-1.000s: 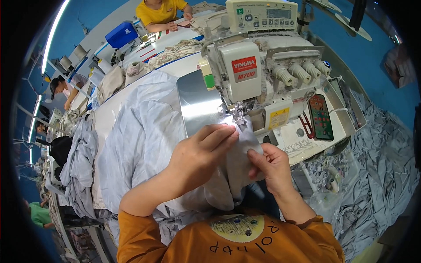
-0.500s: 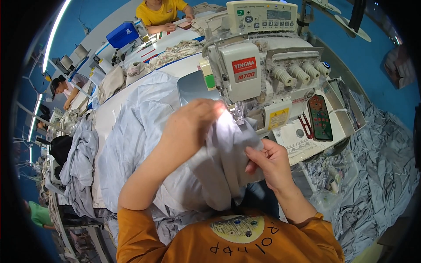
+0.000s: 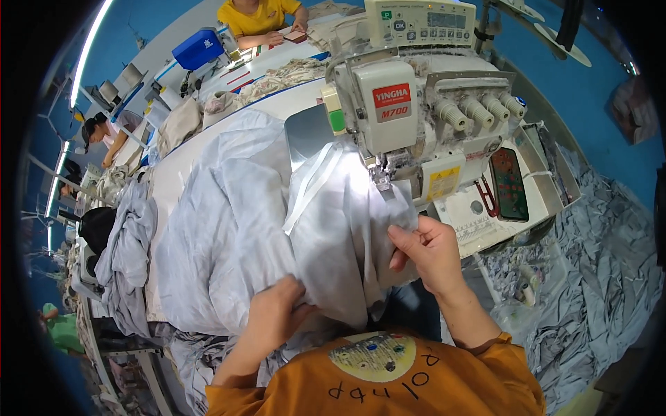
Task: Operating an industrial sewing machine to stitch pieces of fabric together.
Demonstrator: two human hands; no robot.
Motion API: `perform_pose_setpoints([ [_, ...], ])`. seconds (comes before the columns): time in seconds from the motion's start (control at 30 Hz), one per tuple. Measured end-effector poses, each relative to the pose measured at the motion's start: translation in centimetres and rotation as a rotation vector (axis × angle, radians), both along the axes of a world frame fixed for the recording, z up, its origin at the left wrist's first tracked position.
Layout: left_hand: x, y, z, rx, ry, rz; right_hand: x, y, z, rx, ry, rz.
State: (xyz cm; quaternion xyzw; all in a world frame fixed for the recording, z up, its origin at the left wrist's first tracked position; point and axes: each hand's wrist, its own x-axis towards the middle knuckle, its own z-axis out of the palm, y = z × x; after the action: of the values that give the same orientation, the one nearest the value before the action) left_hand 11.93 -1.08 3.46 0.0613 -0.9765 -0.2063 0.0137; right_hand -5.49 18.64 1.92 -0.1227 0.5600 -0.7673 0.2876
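A large piece of thin pale grey fabric [image 3: 229,229] spreads in folds over the sewing table and hangs toward my lap. Its right part runs up to the lit presser foot [image 3: 380,179] of a white overlock sewing machine [image 3: 385,104]. My right hand [image 3: 429,255] pinches the fabric's edge between thumb and fingers, just below the foot. Lower down on the left, my left hand [image 3: 274,312] curls its fingers around a fold near the front. A narrow white strip [image 3: 312,187] lies slanted on the fabric, left of the foot.
A phone [image 3: 508,186] and red thread snips [image 3: 488,197] lie on the machine's right side. Grey cloth [image 3: 596,277] is heaped at the right, with more grey cloth [image 3: 128,256] at the left. Across the table a person in yellow [image 3: 260,21] works.
My left hand has moved from beside the presser foot down and toward me to a lower fold. The white strip is now uncovered. My right hand keeps its pinch almost in place.
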Motion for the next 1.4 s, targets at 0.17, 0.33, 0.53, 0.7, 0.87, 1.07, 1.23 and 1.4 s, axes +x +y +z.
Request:
perform_pose_setpoints([
  [0.17,1.8,-1.6,-2.6,0.113,0.242,0.022,0.0,0.0,0.0,-0.028,0.012,0.003],
  [0.33,1.0,-3.7,-3.9,0.447,0.51,0.289,-0.3,0.0,0.0,-0.03,0.032,0.013],
  [0.53,-1.9,-5.3,-3.6,0.841,0.744,0.388,-0.6,0.0,-0.2,-0.051,-0.006,0.033],
  [0.7,-4.1,-6.1,-2.3,1.03,0.79,0.397,-0.6,0.0,0.1,-0.048,-0.02,0.046],
  [0.87,-6.1,-7.3,-0.3,0.996,0.917,0.379,-0.7,0.1,0.4,-0.059,-0.041,0.049],
  [1.07,-8.6,-7.9,1.3,0.905,1.04,0.375,-0.9,0.2,0.2,-0.044,-0.03,0.066],
  [1.23,-9.4,-9.2,2.5,0.783,1.005,0.285,-1.0,0.2,0.3,-0.034,-0.018,0.066],
  [1.4,-12.1,-12.4,5.7,0.59,1.149,0.315,-1.1,0.3,0.2,-0.049,-0.042,0.083],
])
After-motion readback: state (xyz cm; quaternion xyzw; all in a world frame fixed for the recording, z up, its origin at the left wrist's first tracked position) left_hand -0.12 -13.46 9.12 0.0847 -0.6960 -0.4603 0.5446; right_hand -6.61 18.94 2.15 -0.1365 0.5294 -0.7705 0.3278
